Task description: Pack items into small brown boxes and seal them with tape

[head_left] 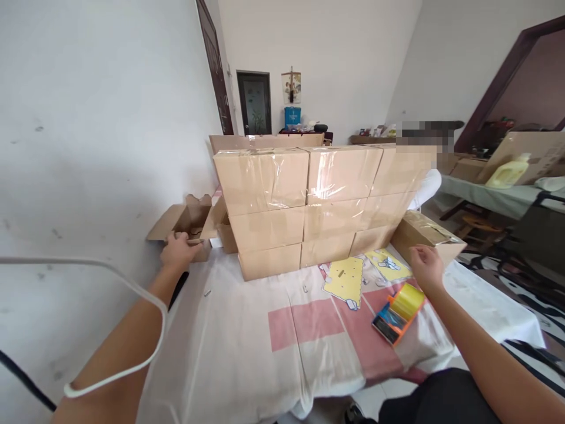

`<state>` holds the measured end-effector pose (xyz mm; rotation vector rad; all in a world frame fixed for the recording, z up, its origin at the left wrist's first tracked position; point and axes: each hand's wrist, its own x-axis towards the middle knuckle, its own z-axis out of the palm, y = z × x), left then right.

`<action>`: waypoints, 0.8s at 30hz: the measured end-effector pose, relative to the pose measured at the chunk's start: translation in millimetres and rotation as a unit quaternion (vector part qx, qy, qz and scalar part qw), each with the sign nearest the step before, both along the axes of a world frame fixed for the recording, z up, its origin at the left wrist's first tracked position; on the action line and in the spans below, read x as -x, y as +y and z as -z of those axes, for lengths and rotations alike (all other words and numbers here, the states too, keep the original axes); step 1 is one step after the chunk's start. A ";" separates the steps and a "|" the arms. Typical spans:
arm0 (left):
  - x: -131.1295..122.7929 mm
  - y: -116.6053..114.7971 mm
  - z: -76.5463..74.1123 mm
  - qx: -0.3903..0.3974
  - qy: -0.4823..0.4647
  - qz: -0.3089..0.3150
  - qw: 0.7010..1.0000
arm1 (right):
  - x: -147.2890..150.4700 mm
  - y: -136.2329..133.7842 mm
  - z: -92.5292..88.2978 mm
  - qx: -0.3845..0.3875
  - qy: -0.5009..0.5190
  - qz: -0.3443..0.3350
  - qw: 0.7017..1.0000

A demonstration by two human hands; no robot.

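My left hand (179,250) reaches to the far left of the bed and grips the edge of a small open cardboard box (188,221) standing against the wall. My right hand (426,265) hovers with loosely curled fingers, holding nothing, just above an orange tape dispenser with a yellowish roll (399,312), and close to a taped cardboard box (426,232) lying on the bed's right side. Between my hands rises a stack of sealed, taped cardboard boxes (304,206), three rows high.
The bed carries a white and pink cartoon sheet (282,335). The white wall (88,147) runs along the left. A person, partly hidden, sits behind the stack at right. A table with a yellow bottle (507,174) and more cartons stands at right. A white cable (132,282) loops over my left arm.
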<state>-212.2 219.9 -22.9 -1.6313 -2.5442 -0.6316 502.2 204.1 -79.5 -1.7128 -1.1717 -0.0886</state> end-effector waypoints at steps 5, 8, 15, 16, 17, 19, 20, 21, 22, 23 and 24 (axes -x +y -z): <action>0.0 -34.9 -8.2 0.032 0.071 0.005 0.997 | 23.1 13.9 -25.6 -0.007 0.009 -0.050 0.999; -10.3 -82.0 -4.2 0.060 0.106 0.025 0.992 | 20.7 15.2 -34.4 0.110 -0.002 -0.127 0.986; -17.9 -140.6 3.7 0.154 0.083 0.101 0.980 | 7.0 11.6 -29.4 0.164 -0.059 -0.235 0.956; -18.7 -138.4 1.5 0.171 0.043 0.108 0.978 | 5.3 11.1 -28.8 0.161 -0.056 -0.236 0.957; -20.1 -135.1 -0.9 0.190 0.000 0.109 0.976 | 3.6 10.5 -28.4 0.160 -0.054 -0.236 0.957; -23.5 -128.8 -4.6 0.208 -0.043 0.105 0.972 | 1.3 7.9 -29.5 0.157 -0.053 -0.236 0.958; -24.9 -127.7 -5.4 0.206 -0.038 0.108 0.972 | 1.4 5.4 -31.3 0.151 -0.057 -0.239 0.957; -25.8 -128.9 -5.6 0.195 -0.018 0.121 0.973 | 2.7 1.6 -34.5 0.133 -0.065 -0.245 0.958; -26.2 -133.0 -5.2 0.176 0.008 0.143 0.974 | 5.5 -3.7 -39.2 0.104 -0.077 -0.252 0.959; -26.1 -140.3 -4.1 0.152 0.030 0.165 0.974 | 9.9 -10.5 -45.3 0.065 -0.091 -0.258 0.960; -25.6 -150.7 -2.1 0.132 0.041 0.186 0.973 | 16.0 -18.7 -52.3 0.024 -0.104 -0.263 0.959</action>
